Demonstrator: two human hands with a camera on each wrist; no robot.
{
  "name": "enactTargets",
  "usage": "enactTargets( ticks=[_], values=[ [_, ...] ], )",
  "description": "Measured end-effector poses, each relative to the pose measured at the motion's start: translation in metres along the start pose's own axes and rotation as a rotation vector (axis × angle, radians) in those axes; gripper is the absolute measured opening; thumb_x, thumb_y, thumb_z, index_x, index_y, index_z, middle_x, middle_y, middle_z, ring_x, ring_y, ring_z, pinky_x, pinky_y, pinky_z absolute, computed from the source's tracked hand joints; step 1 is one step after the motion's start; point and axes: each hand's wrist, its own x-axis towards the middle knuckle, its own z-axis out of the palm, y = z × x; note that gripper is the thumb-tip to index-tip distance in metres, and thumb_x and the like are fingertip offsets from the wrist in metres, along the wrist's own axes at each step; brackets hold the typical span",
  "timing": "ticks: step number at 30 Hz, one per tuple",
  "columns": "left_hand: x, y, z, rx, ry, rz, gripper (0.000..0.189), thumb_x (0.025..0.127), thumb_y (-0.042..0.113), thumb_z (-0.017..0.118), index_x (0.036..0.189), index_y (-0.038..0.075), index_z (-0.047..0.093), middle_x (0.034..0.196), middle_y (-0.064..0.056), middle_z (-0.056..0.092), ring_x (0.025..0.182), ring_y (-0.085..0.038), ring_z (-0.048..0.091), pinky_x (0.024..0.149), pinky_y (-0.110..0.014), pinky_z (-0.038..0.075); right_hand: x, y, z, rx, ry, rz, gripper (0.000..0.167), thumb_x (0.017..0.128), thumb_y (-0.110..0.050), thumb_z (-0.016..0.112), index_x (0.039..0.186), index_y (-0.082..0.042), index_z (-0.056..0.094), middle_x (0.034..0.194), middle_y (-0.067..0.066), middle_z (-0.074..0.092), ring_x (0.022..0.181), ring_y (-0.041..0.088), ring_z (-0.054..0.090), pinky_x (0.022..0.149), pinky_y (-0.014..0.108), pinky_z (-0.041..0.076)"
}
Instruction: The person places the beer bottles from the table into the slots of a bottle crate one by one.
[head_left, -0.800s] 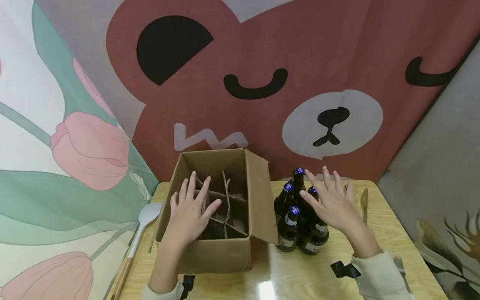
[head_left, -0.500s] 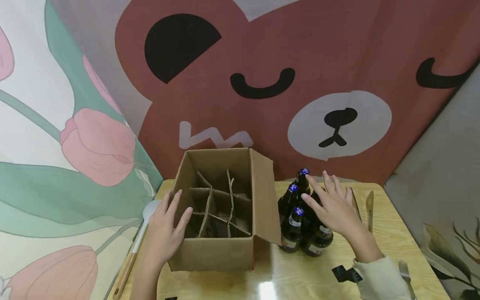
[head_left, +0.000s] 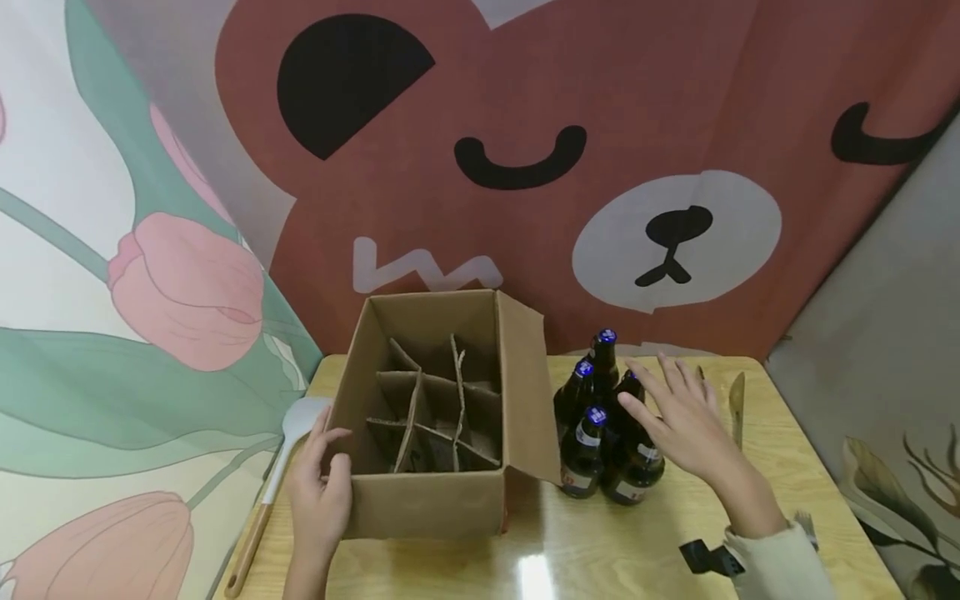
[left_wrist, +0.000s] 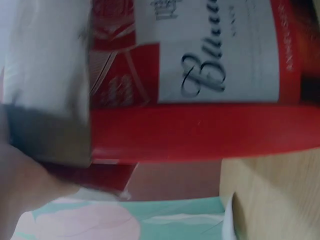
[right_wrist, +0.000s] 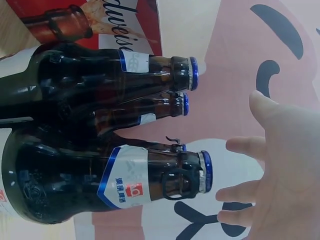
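A brown cardboard box (head_left: 427, 504) stands on the table, its top uncovered and its inside split by cardboard dividers (head_left: 437, 404). In the left wrist view, the red and white printed side (left_wrist: 220, 55) of the box fills most of the picture. My left hand (head_left: 321, 492) grips the rim at the front left corner, fingers bent over the left wall. Several dark beer bottles (head_left: 583, 454) with blue caps stand upright right of the box. Over the rear right bottles hovers my right hand (head_left: 686, 421), fingers spread; the right wrist view shows it beyond the bottle caps (right_wrist: 206, 171).
A turner (head_left: 258, 525) with a pale head and wooden handle lies along the left table edge. At the right lie a brownish, knife-shaped utensil (head_left: 737, 408) and a fork (head_left: 806, 527). A flap (head_left: 528, 392) leans out from the box toward the bottles. Patterned cloth rises behind.
My left hand has moved from above the box's dividers left and down to its front left corner, and its fingers have bent over the rim. The right hand has shifted slightly right above the bottles.
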Motion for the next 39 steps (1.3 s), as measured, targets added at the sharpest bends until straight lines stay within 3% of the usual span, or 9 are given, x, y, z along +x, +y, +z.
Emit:
enactTargets(
  ticks=[5,9,12,20,23,24,27,33,39],
  values=[
    [-0.005,-0.006,0.013,-0.023,0.163,0.080,0.036,0.080,-0.013,0.044,0.101,-0.001,0.071,0.138,-0.010,0.058,0.092,-0.010,0.053,0.052,-0.020,0.030,-0.003,0.001,-0.007,-0.022,0.028,-0.047,0.060,0.103,-0.045,0.046,0.149,-0.007,0.044,0.150,0.034,0.034,0.135,0.055,0.031,0.102,0.074,0.018],
    [-0.011,-0.008,0.016,-0.052,0.211,0.089,0.036,0.078,-0.016,0.040,0.098,-0.007,0.069,0.133,-0.018,0.060,0.109,-0.019,0.059,0.067,-0.018,0.034,-0.003,0.001,-0.007,-0.052,-0.009,-0.071,0.055,0.102,-0.044,0.050,0.134,0.000,0.060,0.129,0.026,0.060,0.113,0.047,0.058,0.089,0.064,0.043],
    [-0.013,-0.009,0.016,-0.076,0.222,0.079,0.036,0.079,-0.017,0.038,0.097,-0.008,0.068,0.133,-0.018,0.060,0.120,-0.023,0.056,0.075,-0.017,0.034,-0.002,0.004,-0.002,-0.072,-0.073,-0.071,0.053,0.098,-0.044,0.058,0.123,0.001,0.067,0.117,0.022,0.068,0.100,0.041,0.066,0.079,0.058,0.051],
    [-0.011,-0.013,0.020,-0.149,0.242,0.123,0.035,0.080,-0.016,0.038,0.097,-0.009,0.068,0.131,-0.021,0.061,0.108,-0.006,0.061,0.049,-0.021,0.026,-0.004,0.011,0.005,-0.112,-0.104,-0.097,0.035,0.089,-0.030,0.072,0.107,0.000,0.073,0.098,0.014,0.072,0.081,0.030,0.068,0.069,0.051,0.054],
    [-0.010,-0.013,0.023,-0.196,0.256,0.128,0.034,0.080,-0.017,0.036,0.095,-0.013,0.066,0.129,-0.026,0.060,0.068,0.007,0.056,0.039,-0.019,0.021,-0.003,0.011,0.004,-0.133,-0.123,-0.086,0.033,0.088,-0.028,0.073,0.105,0.000,0.073,0.096,0.013,0.072,0.077,0.027,0.068,0.065,0.048,0.054],
    [-0.009,-0.013,0.024,-0.213,0.262,0.121,0.034,0.079,-0.017,0.035,0.094,-0.013,0.066,0.129,-0.028,0.060,0.070,0.006,0.059,0.038,-0.019,0.021,-0.002,0.010,0.004,-0.138,-0.133,-0.072,0.033,0.088,-0.028,0.073,0.106,0.000,0.073,0.095,0.013,0.072,0.073,0.025,0.067,0.062,0.045,0.053],
    [-0.008,-0.013,0.025,-0.249,0.268,0.098,0.034,0.079,-0.017,0.034,0.093,-0.015,0.065,0.129,-0.028,0.059,0.045,0.005,0.038,0.032,-0.018,0.016,-0.001,0.006,0.000,-0.163,-0.149,-0.020,0.034,0.088,-0.029,0.074,0.105,0.000,0.073,0.089,0.011,0.072,0.062,0.019,0.063,0.054,0.041,0.050],
    [-0.008,-0.012,0.027,-0.257,0.281,0.090,0.035,0.078,-0.017,0.033,0.093,-0.015,0.064,0.129,-0.029,0.059,0.041,0.003,0.025,0.032,-0.018,0.016,0.000,0.003,-0.002,-0.183,-0.164,0.027,0.037,0.083,-0.030,0.078,0.104,0.000,0.072,0.082,0.007,0.070,0.056,0.015,0.058,0.049,0.037,0.045],
    [-0.006,-0.013,0.027,-0.244,0.295,0.105,0.035,0.077,-0.017,0.033,0.092,-0.015,0.064,0.128,-0.029,0.060,0.040,0.006,0.018,0.031,-0.017,0.015,0.003,0.013,0.001,-0.138,-0.159,-0.081,0.039,0.081,-0.027,0.080,0.104,0.003,0.071,0.080,0.006,0.069,0.053,0.009,0.053,0.050,0.034,0.045]
  ],
)
